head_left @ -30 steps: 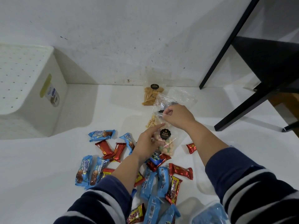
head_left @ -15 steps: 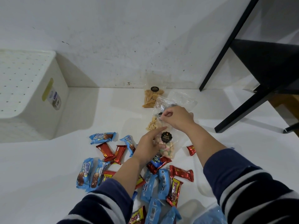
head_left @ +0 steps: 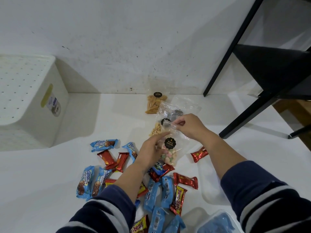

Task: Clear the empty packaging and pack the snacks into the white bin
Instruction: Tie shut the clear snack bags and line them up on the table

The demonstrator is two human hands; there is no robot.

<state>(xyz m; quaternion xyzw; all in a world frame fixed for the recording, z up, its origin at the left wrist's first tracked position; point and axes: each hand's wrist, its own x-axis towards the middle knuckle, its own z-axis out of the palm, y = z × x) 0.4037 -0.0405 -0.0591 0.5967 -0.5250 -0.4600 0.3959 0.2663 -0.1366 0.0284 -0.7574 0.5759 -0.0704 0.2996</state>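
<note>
Now | biscuit bag (head_left: 170,148) long axis toward wall | right hand (head_left: 188,126) pinches top | left hand (head_left: 149,151) grips side

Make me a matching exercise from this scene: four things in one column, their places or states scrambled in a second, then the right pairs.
Things:
1. white bin
2. stick-snack bag
3. Biskuit Gemrose bag
4. lone red wrapper

Places or states:
A. against the wall's foot
B. far left, upside down
C. alone below the right forearm
D. between the left hand and right hand

Pairs: 1-B, 2-A, 3-D, 4-C
</note>
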